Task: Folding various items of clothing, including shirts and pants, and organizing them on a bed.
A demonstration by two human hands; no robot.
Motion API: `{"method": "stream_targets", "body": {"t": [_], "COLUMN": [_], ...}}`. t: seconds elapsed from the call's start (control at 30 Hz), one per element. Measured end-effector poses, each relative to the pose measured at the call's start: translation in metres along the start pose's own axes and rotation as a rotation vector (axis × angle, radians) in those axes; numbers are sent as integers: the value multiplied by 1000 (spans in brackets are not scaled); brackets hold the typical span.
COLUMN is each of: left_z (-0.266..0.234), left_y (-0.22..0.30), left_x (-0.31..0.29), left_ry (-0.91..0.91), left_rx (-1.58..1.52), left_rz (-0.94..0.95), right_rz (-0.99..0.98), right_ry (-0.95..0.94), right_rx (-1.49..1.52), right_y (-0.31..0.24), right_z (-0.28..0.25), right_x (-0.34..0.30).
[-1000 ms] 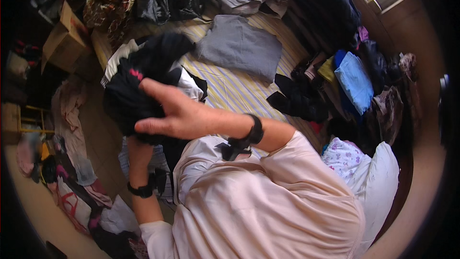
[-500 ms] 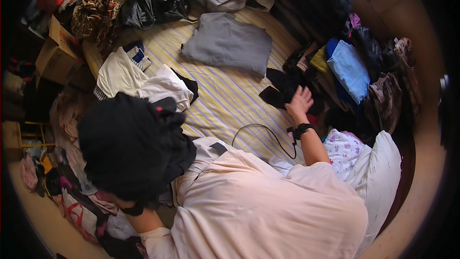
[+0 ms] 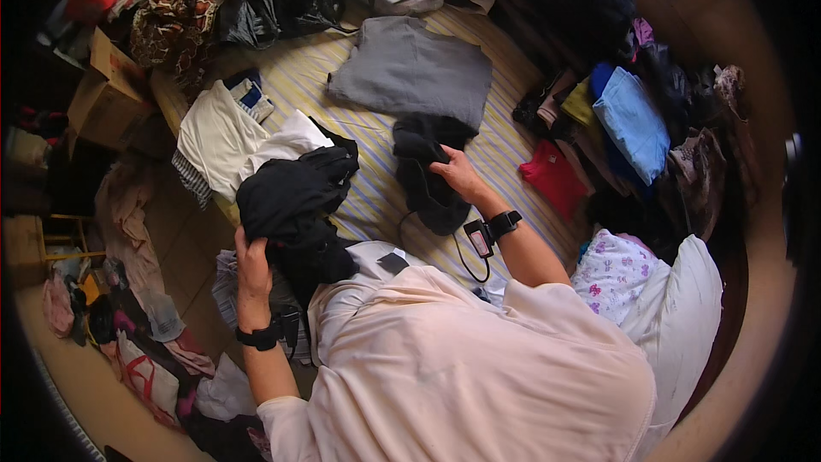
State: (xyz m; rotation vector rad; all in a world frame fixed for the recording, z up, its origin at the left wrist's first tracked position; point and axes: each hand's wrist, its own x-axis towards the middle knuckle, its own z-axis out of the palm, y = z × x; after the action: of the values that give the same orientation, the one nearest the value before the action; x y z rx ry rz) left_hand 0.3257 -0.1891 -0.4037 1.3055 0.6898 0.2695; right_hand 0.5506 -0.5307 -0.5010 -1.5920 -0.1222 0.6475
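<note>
My left hand (image 3: 253,267) is closed on the lower left edge of a bunched black garment (image 3: 295,192), which lies partly over white clothes (image 3: 222,133) at the bed's left side. In my right hand (image 3: 457,173) a smaller black cloth (image 3: 426,150) is pinched between thumb and fingers near the middle of the bed. Its upper end touches or overlaps the near edge of a folded grey garment (image 3: 410,64). Each wrist wears a black band, and a cable hangs by the right one.
A yellow striped sheet (image 3: 368,133) covers the bed. On the right lie a red folded cloth (image 3: 554,178), a light blue one (image 3: 631,124) and a white pillow (image 3: 676,299). A cardboard box (image 3: 109,90) stands at the left, and clothes (image 3: 141,376) litter the floor. Black plastic bags (image 3: 282,8) line the back.
The black garment in my left hand has dropped onto the bed. My right hand has moved left from the right-hand piles, bringing the smaller black cloth; the red cloth is now uncovered.
</note>
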Motion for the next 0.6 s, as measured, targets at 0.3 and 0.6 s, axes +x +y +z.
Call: {"method": "stream_targets", "body": {"t": [0.3, 0.6], "left_z": [-16, -23], "left_y": [-25, -38], "left_x": [-6, -21], "left_ry": [-41, -189], "left_rx": [100, 505], "left_rz": [-67, 24], "right_rz": [226, 560], "right_ry": [339, -11], "right_rx": [-451, 91], "right_y": [114, 19], "right_z": [-84, 20], "right_x": [35, 8]}}
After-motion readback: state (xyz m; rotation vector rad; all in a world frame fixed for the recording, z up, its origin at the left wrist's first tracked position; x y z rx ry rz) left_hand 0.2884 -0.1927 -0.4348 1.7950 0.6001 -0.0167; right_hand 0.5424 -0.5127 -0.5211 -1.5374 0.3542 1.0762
